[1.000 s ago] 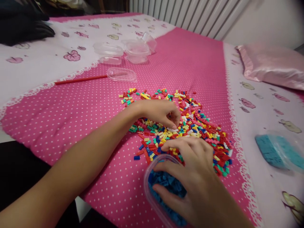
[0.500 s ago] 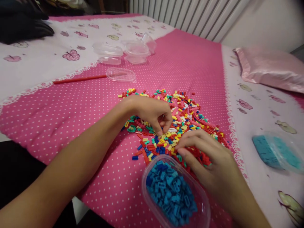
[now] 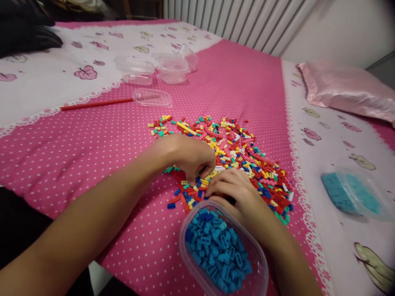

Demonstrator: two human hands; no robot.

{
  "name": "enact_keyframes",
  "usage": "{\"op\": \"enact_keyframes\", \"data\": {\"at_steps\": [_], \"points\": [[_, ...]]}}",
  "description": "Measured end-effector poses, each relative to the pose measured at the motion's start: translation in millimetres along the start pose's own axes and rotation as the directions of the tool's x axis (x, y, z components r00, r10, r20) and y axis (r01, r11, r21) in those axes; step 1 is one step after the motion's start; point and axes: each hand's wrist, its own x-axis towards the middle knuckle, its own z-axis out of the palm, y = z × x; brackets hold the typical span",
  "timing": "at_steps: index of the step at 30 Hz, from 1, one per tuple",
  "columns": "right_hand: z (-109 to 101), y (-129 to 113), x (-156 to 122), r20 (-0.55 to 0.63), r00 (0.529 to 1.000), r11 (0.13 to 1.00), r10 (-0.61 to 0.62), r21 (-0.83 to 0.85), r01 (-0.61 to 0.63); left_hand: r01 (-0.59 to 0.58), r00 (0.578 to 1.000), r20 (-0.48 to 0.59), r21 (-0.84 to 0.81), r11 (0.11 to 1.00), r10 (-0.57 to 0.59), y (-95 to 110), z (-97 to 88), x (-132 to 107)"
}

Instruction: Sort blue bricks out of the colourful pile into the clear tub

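Note:
A heap of small plastic bricks (image 3: 243,160) in red, yellow, blue, teal and white lies on a pink dotted cloth (image 3: 92,160). My left hand (image 3: 188,158) rests on the heap's near left part, fingers curled down in a pinch among the bricks. My right hand (image 3: 237,193) lies beside it, fingers bent onto the bricks at the heap's near edge. What either hand pinches is too small to see. Just in front of my right hand stands a clear oval tub (image 3: 222,250) filled with blue bricks.
Several empty clear tubs and lids (image 3: 154,68) stand at the back, with a red stick (image 3: 95,103) and a clear lid (image 3: 152,98) nearer. A tub of light blue bricks (image 3: 352,193) sits at the right, near a pink pillow (image 3: 345,88). The bed's edge runs at bottom left.
My right hand left the top of the blue tub and moved onto the heap beside my left hand. My left hand drew back toward the heap's near edge.

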Motion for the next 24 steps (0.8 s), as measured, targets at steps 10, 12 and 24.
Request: {"op": "enact_keyframes", "data": {"at_steps": [10, 12, 24], "points": [[-3.6, -2.1, -2.1, -0.161, 0.984, 0.997, 0.071, -0.021, -0.075, -0.129, 0.983, 0.085, -0.303, 0.944, 0.161, -15.5, 3.3, 5.4], [-3.3, -2.1, -2.3, -0.184, 0.979, 0.995, 0.084, -0.029, -0.091, -0.126, 0.983, 0.093, -0.278, 0.952, 0.158, -16.1, 4.8, 6.7], [-1.9, 2.9, -3.6, -0.225, 0.963, 0.987, 0.148, -0.031, -0.159, 0.038, 0.991, 0.129, -0.031, 0.999, -0.033, 5.9, 2.9, -2.4]]}}
